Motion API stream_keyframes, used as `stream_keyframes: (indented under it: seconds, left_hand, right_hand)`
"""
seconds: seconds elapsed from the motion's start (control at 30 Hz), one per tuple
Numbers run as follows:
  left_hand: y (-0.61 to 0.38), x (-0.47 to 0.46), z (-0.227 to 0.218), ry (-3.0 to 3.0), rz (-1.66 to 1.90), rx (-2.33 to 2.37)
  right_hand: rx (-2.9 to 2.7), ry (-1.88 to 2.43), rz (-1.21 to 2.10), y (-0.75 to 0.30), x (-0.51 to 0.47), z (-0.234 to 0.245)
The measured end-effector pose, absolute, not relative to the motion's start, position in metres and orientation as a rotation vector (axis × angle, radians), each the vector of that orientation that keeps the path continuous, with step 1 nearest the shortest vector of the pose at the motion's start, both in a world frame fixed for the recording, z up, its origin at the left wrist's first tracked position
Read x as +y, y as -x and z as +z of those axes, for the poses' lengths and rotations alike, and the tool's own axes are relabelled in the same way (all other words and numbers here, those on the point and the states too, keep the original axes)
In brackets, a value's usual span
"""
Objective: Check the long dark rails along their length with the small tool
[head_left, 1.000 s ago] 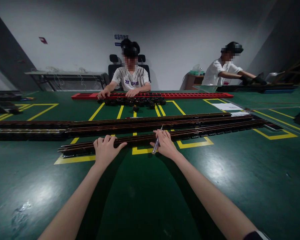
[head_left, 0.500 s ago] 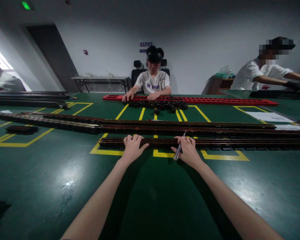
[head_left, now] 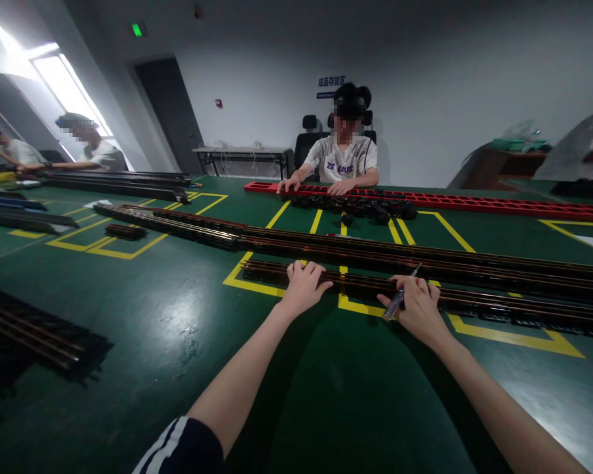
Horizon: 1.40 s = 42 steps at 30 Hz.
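My left hand (head_left: 302,288) lies over a long, dark strip with brassy rails (head_left: 360,285), near its left end. Its fingers curl over the far edge, and the thumb points right along the near side. Farther right, my right hand (head_left: 420,308) grips a slim screwdriver (head_left: 393,308) with a clear handle and a thin metal shaft. The handle points down toward me and the shaft slants up to the right. Fingers of this hand also rest on the strip. Just beyond lies a bundle of similar long strips (head_left: 326,245), roughly parallel.
Yellow tape outlines (head_left: 257,288) mark the green table (head_left: 178,329). Opposite, a seated co-worker (head_left: 346,158) handles dark parts (head_left: 366,206) by a red slotted rail (head_left: 474,203). More dark strips (head_left: 34,326) lie at left, with a short piece (head_left: 125,231) farther back.
The view has swung left, so things appear farther right and more strips show at left. Both hands remain at the strip, which now slants; the screwdriver stays in my right hand.
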State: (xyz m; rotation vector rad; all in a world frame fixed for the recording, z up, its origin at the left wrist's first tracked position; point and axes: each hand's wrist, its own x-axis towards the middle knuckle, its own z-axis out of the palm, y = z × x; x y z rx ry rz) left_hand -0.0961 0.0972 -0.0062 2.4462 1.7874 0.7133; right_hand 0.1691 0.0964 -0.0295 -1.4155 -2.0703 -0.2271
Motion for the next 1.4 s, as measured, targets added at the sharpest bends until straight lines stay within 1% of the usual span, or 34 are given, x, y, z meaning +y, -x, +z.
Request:
stream_keyframes:
  seconds: [0.17,0.43,0.7,1.13,1.27,1.33,1.4]
  left_hand:
    - [0.095,0.100,-0.009,-2.466,0.746,1.800]
    - [0.093,0.098,-0.007,-2.452,0.776,1.736]
    - [0.079,0.091,-0.006,-2.446,0.801,1.735]
    - [0.075,0.085,-0.009,-2.596,0.899,1.711]
    - [0.078,0.085,-0.005,-2.459,1.091,1.686]
    - [0.083,0.085,-0.002,-2.296,1.242,1.828]
    - [0.093,0.086,0.002,-2.051,1.374,2.084]
  right_hand:
    - [-2.170,1.257,-0.282,-0.167,0.096,-0.032]
    - [-2.150,1.199,-0.310,-0.170,0.097,-0.031]
    - [-2.068,1.318,-0.420,-0.169,0.091,-0.024]
    - [-1.950,1.491,-0.579,-0.165,0.087,-0.018]
    - [-1.924,1.543,-0.589,-0.165,0.086,-0.016]
    - [-1.910,1.567,-0.584,-0.166,0.086,-0.016]
    - [-1.896,1.580,-0.573,-0.166,0.085,-0.016]
